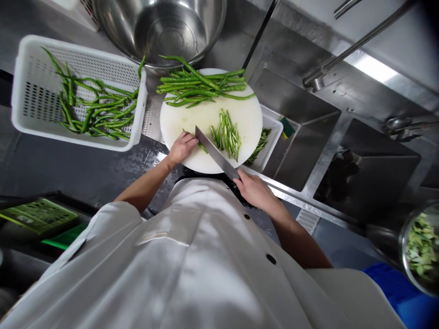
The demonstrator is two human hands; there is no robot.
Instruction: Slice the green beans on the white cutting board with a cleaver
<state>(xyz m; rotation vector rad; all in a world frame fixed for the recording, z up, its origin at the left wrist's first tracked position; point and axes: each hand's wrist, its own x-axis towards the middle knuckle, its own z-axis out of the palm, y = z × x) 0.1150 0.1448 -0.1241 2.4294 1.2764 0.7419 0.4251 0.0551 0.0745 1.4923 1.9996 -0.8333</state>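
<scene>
A round white cutting board (206, 118) lies at the counter's front edge. My left hand (184, 147) is on its left front part, fingers closed on a green chili pepper (203, 147) that sticks out to the right. My right hand (252, 185) grips the handle of a knife (217, 156). The blade slants across the board, its tip close to my left fingertips and the chili pepper. Cut green strips (227, 135) lie to the right of the blade. Along the board's back edge rests a pile of whole green peppers (202, 84).
On the left stands a white basket (25, 109) with long green peppers. A steel bowl (151, 34) sits behind the board. To the right, a white basket (272, 142) of cut strips stands at the sink (298, 151), beside a green and yellow sponge (287, 128).
</scene>
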